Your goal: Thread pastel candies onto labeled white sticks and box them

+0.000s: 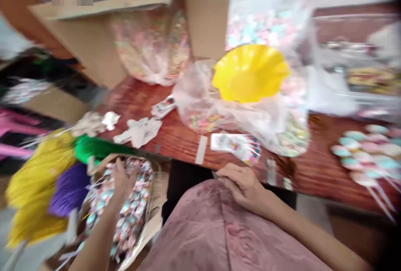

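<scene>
My left hand (123, 177) reaches down into an open cardboard box (156, 208) at the lower left. Its fingers are a little apart over a heap of wrapped lollipops (133, 216) in pink, white and pale blue. Blur hides fine detail at the fingertips. Closed at the table's front edge, above my lap, is my right hand (242, 182). A small greyish bit shows by its fingertips, too unclear to name. Just beyond this hand lies a stack of white printed cards (233, 143) with coloured ends.
A yellow wavy-rimmed bowl (250, 72) rests on clear bags of candy (203, 120) on the reddish wooden table (175, 137). Loose lollipops (369, 154) lie at right. Behind stands a large cardboard box (206, 16). Yellow (40, 187), purple and green net bundles flank the lollipop box.
</scene>
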### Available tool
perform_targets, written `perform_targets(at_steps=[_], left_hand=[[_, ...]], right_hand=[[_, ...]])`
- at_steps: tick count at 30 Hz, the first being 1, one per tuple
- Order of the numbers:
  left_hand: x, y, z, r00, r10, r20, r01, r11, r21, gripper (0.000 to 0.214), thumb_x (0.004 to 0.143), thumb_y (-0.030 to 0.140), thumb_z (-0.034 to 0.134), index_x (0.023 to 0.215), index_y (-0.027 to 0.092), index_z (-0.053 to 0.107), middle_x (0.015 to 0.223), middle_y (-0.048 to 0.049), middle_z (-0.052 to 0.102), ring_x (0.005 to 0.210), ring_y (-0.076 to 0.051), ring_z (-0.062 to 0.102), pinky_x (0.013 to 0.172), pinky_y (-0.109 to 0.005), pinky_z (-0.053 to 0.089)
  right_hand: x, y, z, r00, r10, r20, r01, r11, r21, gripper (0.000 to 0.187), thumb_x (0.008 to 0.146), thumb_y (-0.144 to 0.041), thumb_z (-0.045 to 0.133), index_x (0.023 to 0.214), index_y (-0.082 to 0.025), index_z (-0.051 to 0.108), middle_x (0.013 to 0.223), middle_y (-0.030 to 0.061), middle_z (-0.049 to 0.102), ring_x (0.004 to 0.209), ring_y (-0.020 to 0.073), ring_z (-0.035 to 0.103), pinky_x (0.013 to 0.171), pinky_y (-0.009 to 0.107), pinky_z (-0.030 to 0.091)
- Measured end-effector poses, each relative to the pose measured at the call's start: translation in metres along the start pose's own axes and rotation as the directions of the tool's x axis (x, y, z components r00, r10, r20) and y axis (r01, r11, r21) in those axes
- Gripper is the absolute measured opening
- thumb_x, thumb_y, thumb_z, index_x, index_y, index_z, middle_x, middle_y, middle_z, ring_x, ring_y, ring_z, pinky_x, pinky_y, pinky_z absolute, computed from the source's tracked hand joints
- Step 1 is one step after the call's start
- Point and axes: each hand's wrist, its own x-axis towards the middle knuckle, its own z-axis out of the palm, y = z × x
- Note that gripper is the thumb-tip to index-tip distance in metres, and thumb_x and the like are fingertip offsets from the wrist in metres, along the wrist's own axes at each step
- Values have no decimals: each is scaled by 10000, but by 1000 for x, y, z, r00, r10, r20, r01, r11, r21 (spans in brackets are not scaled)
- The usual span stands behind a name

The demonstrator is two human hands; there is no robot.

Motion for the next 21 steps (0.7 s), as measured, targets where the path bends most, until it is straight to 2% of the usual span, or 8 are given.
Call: perform_targets(at_steps=[1, 2, 5, 8, 10, 13, 17, 21], left_hand=[[0, 15, 5, 983, 172, -61, -172, 985, 16, 720, 859, 392, 577, 1433, 19, 355, 1431, -299, 419, 1371, -403, 379, 1117, -576, 309], [-3, 34, 10, 885, 435, -165, -433, 900, 51, 611, 852, 364, 608, 1368, 71, 462, 1388, -266, 475, 1326, -386, 432, 1105, -557, 328], [-36, 115, 22, 245, 912, -328, -944, 301, 132, 358, 797, 198, 701, 1141, 276, 639, 1169, -93, 629, 1108, -280, 560, 1026, -482, 395], [-77, 207, 42, -74, 976, -203, -995, -85, -48, 352, 822, 94, 606, 1158, 200, 613, 1125, -101, 645, 1051, -233, 565, 939, -397, 451], [-94, 254, 61, -134, 985, 105, -991, -130, -40, 332, 824, 78, 546, 1141, 146, 620, 1141, -132, 643, 1043, -261, 562, 880, -408, 467], [-97, 288, 89, -102, 935, 340, -991, -125, 47, 269, 844, 63, 487, 1054, 112, 647, 1092, -153, 649, 963, -273, 579, 776, -399, 475], [-84, 288, 110, -100, 968, 229, -990, -121, 79, 258, 880, 64, 463, 1044, 116, 656, 1014, -133, 675, 914, -257, 589, 766, -371, 483], [-79, 281, 111, -98, 995, 15, -995, -98, 25, 232, 873, 57, 487, 1010, 129, 659, 966, -102, 697, 902, -238, 585, 784, -350, 495]], right_hand=[[-9, 0, -5, 998, -24, -64, 20, 998, -62, 229, 904, -66, 486, 1049, -167, 632, 810, 52, 675, 689, 134, 626, 611, 247, 501], [-18, 0, -9, 991, -41, -129, 24, 991, -132, 253, 893, -49, 485, 1068, -164, 626, 816, 57, 678, 695, 137, 629, 607, 247, 503], [-47, 1, -22, 937, -53, -346, -81, 929, -361, 304, 869, -21, 509, 1103, -176, 626, 843, 65, 701, 730, 148, 657, 638, 256, 528], [-74, 3, -39, 863, -42, -504, -261, 817, -515, 287, 861, -33, 553, 1075, -193, 657, 844, 63, 717, 736, 158, 674, 658, 265, 539], [-92, 4, -55, 837, -50, -545, -342, 730, -592, 276, 853, -41, 578, 1063, -195, 669, 862, 63, 727, 749, 164, 679, 679, 273, 540], [-122, 5, -89, 800, -43, -599, -490, 530, -692, 225, 857, -76, 601, 1034, -187, 681, 887, 58, 740, 789, 171, 681, 742, 285, 532], [-165, 7, -135, 672, 72, -737, -738, 149, -658, 136, 897, -211, 589, 931, -167, 713, 864, 71, 726, 773, 190, 648, 701, 301, 487], [-187, 21, -152, 554, 268, -788, -793, -120, -597, 233, 905, -304, 544, 923, -157, 725, 881, 113, 693, 796, 238, 588, 661, 341, 413]])
